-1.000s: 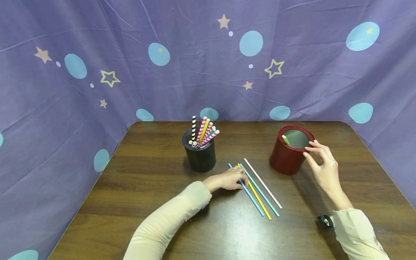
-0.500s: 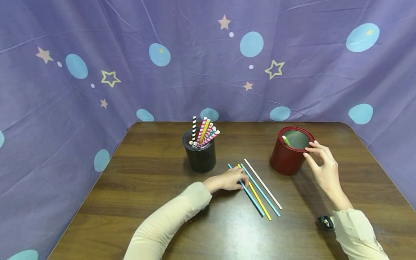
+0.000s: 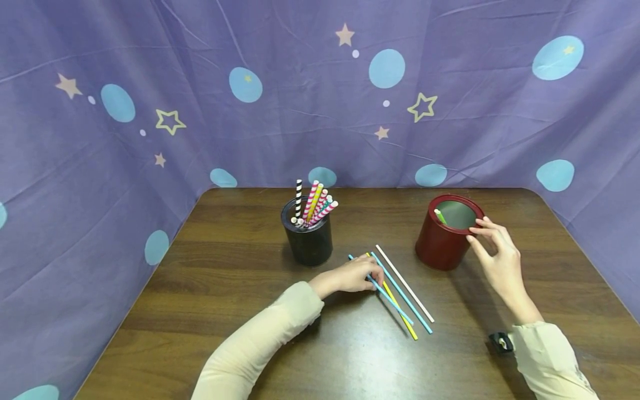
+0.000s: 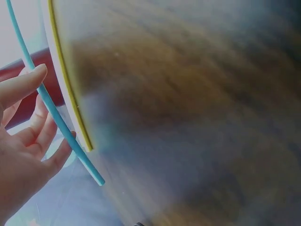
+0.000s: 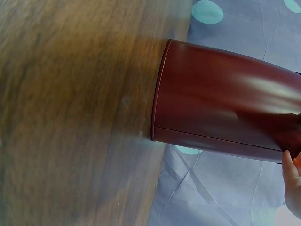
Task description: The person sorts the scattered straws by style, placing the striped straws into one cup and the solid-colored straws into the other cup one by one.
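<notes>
My left hand (image 3: 352, 276) pinches a light blue straw (image 3: 395, 305) near its middle. In the left wrist view that straw (image 4: 61, 123) runs under the thumb and across the fingers, apart from a yellow straw (image 4: 70, 92). On the table lie the yellow straw (image 3: 411, 331), a second blue straw (image 3: 405, 298) and a whitish straw (image 3: 405, 284), side by side. My right hand (image 3: 501, 261) holds the rim of a dark red can (image 3: 440, 247) from the right. Inside the can leans a green straw (image 3: 440, 215). The right wrist view shows the can's wall (image 5: 216, 99) and my thumb against it.
A black can (image 3: 311, 244) with several striped straws (image 3: 315, 203) stands at the back left. Behind the wooden table (image 3: 225, 278) hangs a purple cloth (image 3: 310, 111) with stars and blue spots. A small black device (image 3: 501, 342) is at my right wrist.
The pinched blue straw has lifted off the table at its near end, which has swung right across the yellow straw. The right hand and the red can have stayed in place.
</notes>
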Motion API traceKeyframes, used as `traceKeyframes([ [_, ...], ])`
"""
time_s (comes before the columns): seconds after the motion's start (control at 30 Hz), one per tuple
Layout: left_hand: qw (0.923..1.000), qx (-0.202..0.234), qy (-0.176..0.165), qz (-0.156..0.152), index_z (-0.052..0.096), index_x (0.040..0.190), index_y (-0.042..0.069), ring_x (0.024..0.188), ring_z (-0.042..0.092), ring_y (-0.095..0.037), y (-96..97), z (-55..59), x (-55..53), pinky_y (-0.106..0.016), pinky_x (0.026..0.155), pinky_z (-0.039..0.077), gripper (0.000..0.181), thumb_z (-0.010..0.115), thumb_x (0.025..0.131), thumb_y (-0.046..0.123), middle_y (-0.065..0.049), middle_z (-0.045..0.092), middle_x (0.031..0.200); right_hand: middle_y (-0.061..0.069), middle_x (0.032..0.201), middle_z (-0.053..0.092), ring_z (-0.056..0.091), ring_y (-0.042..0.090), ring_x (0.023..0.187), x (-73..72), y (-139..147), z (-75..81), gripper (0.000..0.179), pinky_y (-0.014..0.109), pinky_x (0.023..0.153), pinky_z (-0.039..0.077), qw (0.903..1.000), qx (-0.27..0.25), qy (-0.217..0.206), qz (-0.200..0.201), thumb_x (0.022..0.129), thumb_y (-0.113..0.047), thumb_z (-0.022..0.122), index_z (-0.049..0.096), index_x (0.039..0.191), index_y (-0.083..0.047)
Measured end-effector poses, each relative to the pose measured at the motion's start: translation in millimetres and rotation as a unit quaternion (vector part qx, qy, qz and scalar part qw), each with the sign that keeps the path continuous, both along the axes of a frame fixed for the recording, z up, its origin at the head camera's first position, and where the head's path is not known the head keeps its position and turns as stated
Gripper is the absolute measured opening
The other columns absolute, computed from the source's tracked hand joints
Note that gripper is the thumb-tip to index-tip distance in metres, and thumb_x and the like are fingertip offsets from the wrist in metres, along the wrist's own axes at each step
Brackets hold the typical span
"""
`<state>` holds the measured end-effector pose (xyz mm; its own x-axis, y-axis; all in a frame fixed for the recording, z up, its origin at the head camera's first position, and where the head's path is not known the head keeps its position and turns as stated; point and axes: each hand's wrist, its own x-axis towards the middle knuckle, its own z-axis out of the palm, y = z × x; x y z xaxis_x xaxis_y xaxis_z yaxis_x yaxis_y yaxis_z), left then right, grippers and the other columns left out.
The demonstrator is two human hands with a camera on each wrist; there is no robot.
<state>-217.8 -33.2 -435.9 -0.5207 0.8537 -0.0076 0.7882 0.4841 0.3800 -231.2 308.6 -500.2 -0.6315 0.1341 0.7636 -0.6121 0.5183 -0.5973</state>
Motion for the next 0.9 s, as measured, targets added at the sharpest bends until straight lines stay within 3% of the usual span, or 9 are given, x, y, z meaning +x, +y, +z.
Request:
traceKeyframes([
  [0.6, 0.9949, 0.095, -0.003, 0.033, 0.06, 0.081, 0.017, 0.089, 0.047, -0.011, 3.4, 14.5, 6.8, -0.023, 0.078, 0.031, 0.011, 0.068, 0.075, 0.013, 0.004, 0.055, 0.089, 0.009, 0.115, 0.055, 0.043, 0.026, 0.119, 0.9, 1, -1.8, 0.029, 0.024, 0.093, 0.038, 1.0, -0.001, 0.002, 0.001, 0.074, 0.006, 0.066, 0.064, 0.101, -0.006],
  [0.9, 0.9838, 0.177, 0.001, 0.027, 0.061, 0.082, 0.01, 0.081, 0.049, -0.013, 7.4, 25.9, 6.9, -0.02, 0.074, 0.033, 0.011, 0.069, 0.074, 0.007, 0.001, 0.055, 0.081, 0.011, 0.114, 0.056, 0.043, 0.027, 0.118, 0.2, -1, 1.2, 0.028, 0.025, 0.093, 0.038, 0.9999, -0.001, 0.013, 0.004, 0.074, 0.005, 0.066, 0.064, 0.1, -0.004],
])
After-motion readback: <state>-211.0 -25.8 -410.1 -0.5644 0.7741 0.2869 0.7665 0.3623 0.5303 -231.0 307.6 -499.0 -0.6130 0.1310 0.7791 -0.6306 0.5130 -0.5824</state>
